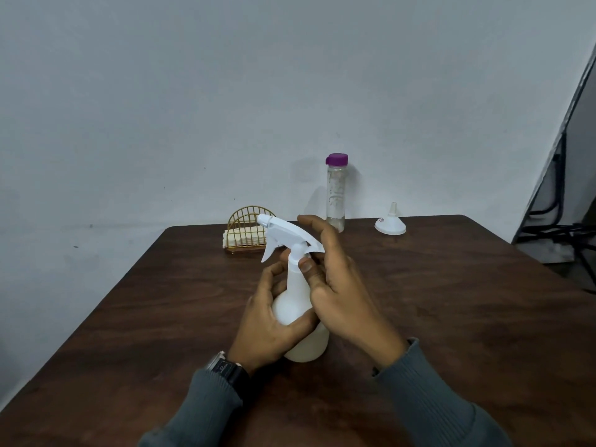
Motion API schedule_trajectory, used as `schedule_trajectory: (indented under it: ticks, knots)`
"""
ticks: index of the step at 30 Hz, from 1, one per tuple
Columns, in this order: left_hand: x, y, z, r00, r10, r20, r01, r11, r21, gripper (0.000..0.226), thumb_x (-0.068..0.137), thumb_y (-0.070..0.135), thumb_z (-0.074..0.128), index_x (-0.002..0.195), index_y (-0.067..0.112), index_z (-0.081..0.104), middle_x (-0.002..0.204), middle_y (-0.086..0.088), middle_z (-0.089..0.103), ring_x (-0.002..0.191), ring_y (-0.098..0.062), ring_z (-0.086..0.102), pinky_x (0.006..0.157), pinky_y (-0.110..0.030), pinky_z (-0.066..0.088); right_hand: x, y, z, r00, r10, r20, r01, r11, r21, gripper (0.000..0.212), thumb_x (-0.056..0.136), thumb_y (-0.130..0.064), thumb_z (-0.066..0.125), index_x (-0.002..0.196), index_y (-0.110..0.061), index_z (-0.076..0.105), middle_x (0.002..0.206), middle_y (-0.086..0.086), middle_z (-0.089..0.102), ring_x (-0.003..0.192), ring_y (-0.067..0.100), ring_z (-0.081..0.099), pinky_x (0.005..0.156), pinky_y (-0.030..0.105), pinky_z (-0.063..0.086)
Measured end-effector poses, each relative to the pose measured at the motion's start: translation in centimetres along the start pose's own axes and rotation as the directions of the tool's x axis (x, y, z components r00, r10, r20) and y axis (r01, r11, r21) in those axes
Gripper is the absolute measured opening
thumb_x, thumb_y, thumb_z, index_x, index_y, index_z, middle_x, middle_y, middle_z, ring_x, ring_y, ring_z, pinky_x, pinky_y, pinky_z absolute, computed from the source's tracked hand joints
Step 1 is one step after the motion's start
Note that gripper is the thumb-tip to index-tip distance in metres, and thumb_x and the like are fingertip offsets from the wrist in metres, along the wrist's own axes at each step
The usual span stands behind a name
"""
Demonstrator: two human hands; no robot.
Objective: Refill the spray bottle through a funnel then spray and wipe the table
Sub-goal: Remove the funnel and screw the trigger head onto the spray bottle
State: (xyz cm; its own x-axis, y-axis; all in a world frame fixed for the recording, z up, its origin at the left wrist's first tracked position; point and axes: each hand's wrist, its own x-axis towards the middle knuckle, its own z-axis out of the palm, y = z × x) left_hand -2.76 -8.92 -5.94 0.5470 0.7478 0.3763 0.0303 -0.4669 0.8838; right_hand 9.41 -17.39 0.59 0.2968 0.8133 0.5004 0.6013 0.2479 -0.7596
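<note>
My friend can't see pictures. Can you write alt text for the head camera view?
Two hands hold a white spray bottle upright on a brown table: left hand around its body, right hand at the neck. Behind stand a purple-capped clear bottle, a white funnel and a gold napkin holder.

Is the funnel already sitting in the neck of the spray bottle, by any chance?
No, the funnel lies upside down on the table's far edge, apart from the spray bottle.
</note>
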Motion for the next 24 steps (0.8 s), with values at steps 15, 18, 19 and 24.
schedule_trajectory:
  ticks: [15,18,19,24]
  knots:
    - [0.0,-0.1,-0.2,1.0,0.003,-0.007,-0.003,1.0,0.013,0.082,0.069,0.045,0.089,0.139,0.036,0.048,0.121,0.016,0.075,0.112,-0.008,0.072,0.098,-0.048,0.058,2.0,-3.3,-3.4,0.97,-0.244,0.003,0.234,0.926,-0.297,0.054,0.099,-0.041,0.064,0.15,-0.048,0.048,0.118,-0.009,0.057,0.105,0.006,0.062,0.091,0.034,0.06]
    - [0.0,0.0,-0.3,1.0,0.004,0.004,-0.004,1.0,0.031,0.084,0.067,0.052,0.088,0.138,0.04,0.046,0.12,0.02,0.074,0.111,-0.003,0.07,0.099,-0.044,0.058,3.9,-4.6,-4.8,0.943,-0.321,0.086,0.329,0.863,-0.383,0.043,0.098,-0.017,0.063,0.138,-0.032,0.066,0.099,-0.003,0.07,0.078,0.004,0.061,0.08,0.034,0.057]
    - [0.0,-0.1,-0.3,1.0,0.002,0.012,-0.002,0.999,0.034,0.084,0.067,0.052,0.088,0.138,0.041,0.045,0.12,0.018,0.074,0.112,-0.004,0.07,0.099,-0.044,0.058,4.5,-4.8,-5.0,0.943,-0.312,0.118,0.331,0.839,-0.431,0.04,0.098,-0.013,0.062,0.134,-0.03,0.07,0.098,-0.001,0.07,0.074,0.0,0.057,0.079,0.03,0.054]
    - [-0.3,0.2,-0.3,0.999,0.033,0.017,-0.034,0.999,0.042,0.076,0.072,0.052,0.09,0.136,0.042,0.049,0.122,0.017,0.073,0.113,-0.004,0.069,0.098,-0.041,0.058,5.3,-5.6,-6.0,0.927,-0.144,0.348,0.318,0.794,-0.518,0.045,0.101,-0.018,0.062,0.136,-0.046,0.064,0.144,-0.007,0.046,0.106,0.007,0.059,0.081,0.025,0.053]
